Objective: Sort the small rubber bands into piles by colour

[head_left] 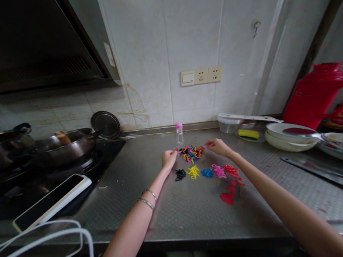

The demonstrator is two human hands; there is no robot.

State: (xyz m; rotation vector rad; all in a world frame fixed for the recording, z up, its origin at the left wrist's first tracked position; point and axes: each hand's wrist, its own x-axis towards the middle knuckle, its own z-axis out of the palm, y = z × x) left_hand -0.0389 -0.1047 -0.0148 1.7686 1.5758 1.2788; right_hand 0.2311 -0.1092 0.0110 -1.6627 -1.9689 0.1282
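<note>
A mixed pile of small coloured bands (190, 153), probably rubber bands, lies on the steel counter. My left hand (169, 158) is closed in a pinch at the pile's left edge; what its fingertips hold is too small to name. At the right edge, my right hand (218, 146) also pinches, its fingertips too small to read. In front of the pile are single-colour heaps: black bands (180, 174), yellow bands (193, 172), blue bands (207, 173), pink bands (218, 171) and red bands (231, 170). Behind it stands a small clear bottle (180, 137) with a pink top.
A red torn-looking piece (229, 194) lies nearer me. To the left are a stove with a pan (67, 148) and a white-edged device (51, 200) with cables. On the right stand a plastic tub (229, 123), a sponge (249, 134), bowls (290, 139) and a red thermos jug (316, 94).
</note>
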